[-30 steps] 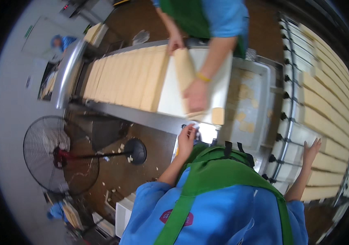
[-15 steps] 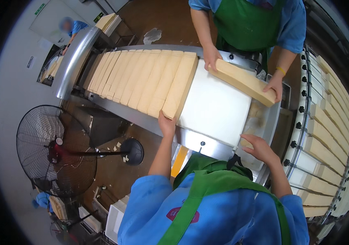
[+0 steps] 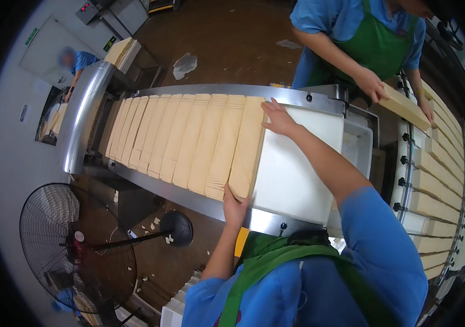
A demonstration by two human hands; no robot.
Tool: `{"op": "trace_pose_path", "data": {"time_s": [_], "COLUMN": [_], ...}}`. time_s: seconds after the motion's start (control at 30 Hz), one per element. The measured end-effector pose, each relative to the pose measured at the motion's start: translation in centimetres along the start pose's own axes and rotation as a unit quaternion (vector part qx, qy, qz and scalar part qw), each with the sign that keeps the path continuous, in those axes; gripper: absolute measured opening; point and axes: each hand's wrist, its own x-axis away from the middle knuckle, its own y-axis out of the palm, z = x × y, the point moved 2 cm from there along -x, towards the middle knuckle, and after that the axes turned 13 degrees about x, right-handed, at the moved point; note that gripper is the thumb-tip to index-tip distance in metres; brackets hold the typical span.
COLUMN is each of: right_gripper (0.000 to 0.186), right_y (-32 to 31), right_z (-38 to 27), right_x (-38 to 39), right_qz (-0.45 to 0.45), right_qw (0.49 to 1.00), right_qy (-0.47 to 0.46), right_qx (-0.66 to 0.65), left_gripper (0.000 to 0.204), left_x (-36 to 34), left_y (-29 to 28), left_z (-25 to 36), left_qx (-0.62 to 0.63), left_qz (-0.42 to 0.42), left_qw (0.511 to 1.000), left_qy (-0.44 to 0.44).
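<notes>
Both hands bracket the last pale slab on the white conveyor surface, left hand gripping its near end, right hand on the far end, probably so it lifts level.

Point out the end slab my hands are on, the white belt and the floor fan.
End slab [image 3: 242,152], head view, middle of its top face.
White belt [image 3: 292,174], head view, bare stretch right of the slabs.
Floor fan [image 3: 74,248], head view, hub of its wire guard.
</notes>
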Motion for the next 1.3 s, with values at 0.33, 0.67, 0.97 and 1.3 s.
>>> {"op": "trace_pose_path", "data": {"time_s": [0.33, 0.67, 0.97, 1.3], "right_gripper": [0.043, 0.084, 0.107, 0.100], "right_y": [2.2, 2.9, -0.2, -7.4], "right_z": [1.7, 8.4, 4.4, 13.9], "right_x": [-3.5, 21.6, 36.8, 60.3], "right_qz": [0.003, 0.127, 0.070, 0.295], "right_qw": [0.981, 0.889, 0.896, 0.851], "right_qy": [0.169, 0.364, 0.429, 0.422], "right_qx": [0.095, -0.245, -0.093, -0.102], "left_gripper": [0.089, 0.098, 0.090, 0.086], "left_x": [-0.7, -1.4, 0.8, 13.0], "left_y": [0.1, 1.2, 7.0, 19.5], "left_z": [-0.2, 1.2, 10.7, 22.4], "left_qx": [-0.065, -0.237, -0.285, -0.110], "left_qz": [-0.077, -0.246, -0.265, -0.334], "left_qw": [0.995, 0.934, 0.912, 0.887], "left_qy": [0.015, 0.107, 0.129, 0.299]}}
